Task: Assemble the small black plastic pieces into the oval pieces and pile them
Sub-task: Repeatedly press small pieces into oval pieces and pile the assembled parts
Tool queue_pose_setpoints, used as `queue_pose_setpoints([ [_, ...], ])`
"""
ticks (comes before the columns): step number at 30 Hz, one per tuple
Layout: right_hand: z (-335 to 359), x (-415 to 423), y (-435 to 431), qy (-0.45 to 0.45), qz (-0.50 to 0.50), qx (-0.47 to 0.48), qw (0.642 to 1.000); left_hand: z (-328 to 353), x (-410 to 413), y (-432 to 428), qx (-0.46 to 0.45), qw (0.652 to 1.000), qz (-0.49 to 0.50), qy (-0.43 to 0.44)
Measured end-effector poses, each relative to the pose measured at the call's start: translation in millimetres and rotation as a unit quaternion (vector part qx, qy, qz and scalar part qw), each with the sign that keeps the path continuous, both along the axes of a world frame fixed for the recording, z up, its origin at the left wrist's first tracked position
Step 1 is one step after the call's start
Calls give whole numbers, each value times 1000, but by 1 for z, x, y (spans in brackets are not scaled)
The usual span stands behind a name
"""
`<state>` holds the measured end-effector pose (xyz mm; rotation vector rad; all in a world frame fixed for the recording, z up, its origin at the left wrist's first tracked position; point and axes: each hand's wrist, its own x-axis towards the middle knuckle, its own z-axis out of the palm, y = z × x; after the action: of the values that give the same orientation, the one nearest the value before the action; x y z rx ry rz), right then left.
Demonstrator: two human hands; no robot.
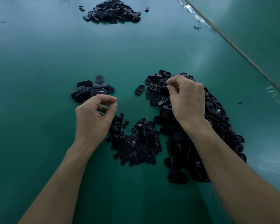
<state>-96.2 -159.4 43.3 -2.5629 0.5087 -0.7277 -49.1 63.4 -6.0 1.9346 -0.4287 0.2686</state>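
A heap of small round black pieces (pixel 136 143) lies on the green table between my forearms. To its right, a long heap of black oval pieces (pixel 217 120) runs from near to far. My right hand (pixel 187 97) hovers over the far end of that heap, its thumb and fingers curled and pinching an oval piece (pixel 163 89) at the heap's left edge. My left hand (pixel 94 117) is above the table, left of the small pieces, thumb and forefinger tips together with nothing visible between them. Just beyond it sits a small pile of closed oval pieces (pixel 90 90).
A large pile of black oval pieces (pixel 111 12) sits at the far end of the green table (pixel 39 62). One oval piece (pixel 139 89) lies alone between the two near piles. A taped seam (pixel 233 46) runs diagonally along the right side.
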Motion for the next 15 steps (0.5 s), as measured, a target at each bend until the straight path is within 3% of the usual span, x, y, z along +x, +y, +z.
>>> queue_pose_setpoints([
  [15, -3, -2, 1, -47, 30, 67, 996, 5, -9, -9, -2, 1000, -27, -5],
])
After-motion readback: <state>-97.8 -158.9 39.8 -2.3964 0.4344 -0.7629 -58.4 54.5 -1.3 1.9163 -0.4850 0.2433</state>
